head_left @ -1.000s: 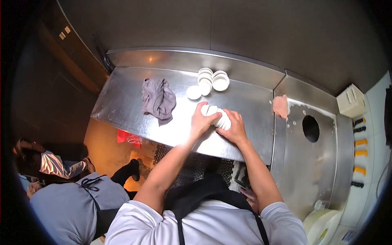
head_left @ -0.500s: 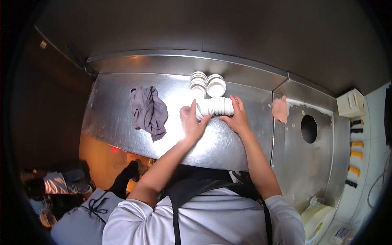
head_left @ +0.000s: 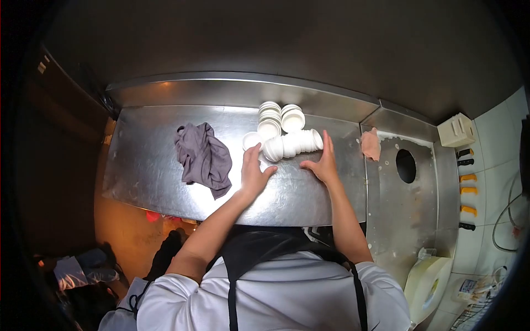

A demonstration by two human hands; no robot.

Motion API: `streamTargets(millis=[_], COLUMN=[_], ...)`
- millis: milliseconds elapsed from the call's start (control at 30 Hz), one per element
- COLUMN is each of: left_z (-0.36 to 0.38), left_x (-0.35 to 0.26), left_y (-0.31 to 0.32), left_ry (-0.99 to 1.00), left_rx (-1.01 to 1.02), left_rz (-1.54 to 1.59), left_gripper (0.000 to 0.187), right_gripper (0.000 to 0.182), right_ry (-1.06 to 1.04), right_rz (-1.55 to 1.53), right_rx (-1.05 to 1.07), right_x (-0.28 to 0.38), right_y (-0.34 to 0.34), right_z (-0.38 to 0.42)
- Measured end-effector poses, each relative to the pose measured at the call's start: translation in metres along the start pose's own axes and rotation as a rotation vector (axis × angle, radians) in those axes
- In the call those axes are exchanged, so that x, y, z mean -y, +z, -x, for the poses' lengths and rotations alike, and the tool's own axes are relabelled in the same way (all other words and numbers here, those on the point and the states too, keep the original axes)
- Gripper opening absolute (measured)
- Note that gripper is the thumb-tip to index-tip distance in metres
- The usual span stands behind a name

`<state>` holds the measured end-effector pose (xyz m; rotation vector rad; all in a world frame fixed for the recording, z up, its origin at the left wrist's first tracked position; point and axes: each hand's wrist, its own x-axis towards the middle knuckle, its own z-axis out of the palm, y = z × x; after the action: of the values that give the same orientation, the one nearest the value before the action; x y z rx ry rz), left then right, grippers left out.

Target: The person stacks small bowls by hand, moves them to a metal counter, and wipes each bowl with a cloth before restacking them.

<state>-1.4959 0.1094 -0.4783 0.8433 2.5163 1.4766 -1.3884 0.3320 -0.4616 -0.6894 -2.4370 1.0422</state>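
A row of nested white cups (head_left: 292,144) lies on its side on the steel counter. My left hand (head_left: 257,174) is open beside the row's left end, thumb and fingers apart. At the right end, my right hand (head_left: 324,160) is open too, its fingers upright near the last cup's rim. Behind the row stand two stacks of white cups, a left stack (head_left: 269,120) and a right stack (head_left: 292,118). A single white cup (head_left: 252,141) sits just beyond my left fingertips.
A grey cloth (head_left: 204,157) lies crumpled on the steel counter (head_left: 143,160) at left. To the right are a pink cloth (head_left: 370,144), a round hole (head_left: 406,166), and wall-mounted knives (head_left: 468,190). Another person's legs (head_left: 124,309) show at lower left.
Both hands have opened away from the cup row, which now lies free and slightly tilted. The single cup by my left fingertips has come into view. The whole view has shifted slightly.
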Motion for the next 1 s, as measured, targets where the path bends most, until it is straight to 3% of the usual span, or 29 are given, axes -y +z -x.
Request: streamTargets(millis=[133,167,300,367,400,433,500,533,567,600,667,733,800,833,933,1000], left_z=[0.007,0.006,-0.006,-0.012,-0.013,-0.014,-0.013,-0.013,-0.009,-0.004,0.006,0.012,0.012,0.004,-0.003,-0.002], left_x=[-0.008,-0.006,0.003,0.058,0.078,0.081,0.086,0.086,0.066,0.044,0.011,0.006,-0.009,-0.014,-0.015,-0.025], left_y=[-0.033,-0.049,-0.119,-0.141,-0.151,-0.161,-0.182,-0.191,-0.203,-0.211,-0.216,-0.213,-0.216,-0.218,-0.251,-0.273], left_ry=[-0.057,-0.001,-0.019,-0.113,-0.160,-0.097,-0.302,-0.383,-0.347,-0.326,-0.285,-0.195,-0.149,-0.068,-0.083,-0.064], left_rx=[0.009,-0.070,-0.407,-0.161,-0.044,-0.082,-0.047,-0.028,0.028,0.062,0.142,0.288,0.385,0.364,0.138,0.075], left_rz=[0.015,-0.066,-0.787,-0.653,-0.586,-0.603,0.307,0.766,0.989,1.072,1.240,1.216,1.125,0.855,0.582,0.657], left_gripper=[0.084,0.081,0.072,0.070,0.069,0.054,0.041,0.035,0.021,0.021,0.022,0.024,0.023,0.021,0.021,0.024], right_gripper=[0.123,0.111,0.094,0.083,0.077,0.071,0.055,0.055,0.055,0.054,0.082,0.088,0.086,0.071,0.051,0.035], right_ry=[0.036,-0.042,0.012,0.012,0.014,0.013,0.080,0.089,0.099,0.111,-0.010,-0.110,-0.057,-0.078,-0.031,-0.062], right_rz=[0.045,0.004,-0.386,-0.455,-0.476,-0.499,-0.610,-0.675,-0.735,-0.788,-0.811,-0.895,-0.970,-0.724,-0.537,-0.385], right_rx=[-0.156,-0.247,-0.522,-0.582,-0.560,-0.538,-0.427,-0.241,-0.058,0.124,0.196,0.180,0.464,0.547,0.533,0.460], right_x=[-0.005,-0.013,-0.030,-0.029,-0.026,-0.022,-0.004,0.007,0.018,0.030,0.103,0.156,0.190,0.188,0.197,0.188], right_y=[-0.005,-0.004,0.013,0.021,0.026,0.030,0.039,0.044,0.049,0.055,0.076,0.092,0.089,0.088,0.055,0.025], right_z=[0.014,0.021,0.056,0.073,0.081,0.089,0.104,0.106,0.107,0.111,0.097,0.081,0.068,0.059,0.056,0.056])
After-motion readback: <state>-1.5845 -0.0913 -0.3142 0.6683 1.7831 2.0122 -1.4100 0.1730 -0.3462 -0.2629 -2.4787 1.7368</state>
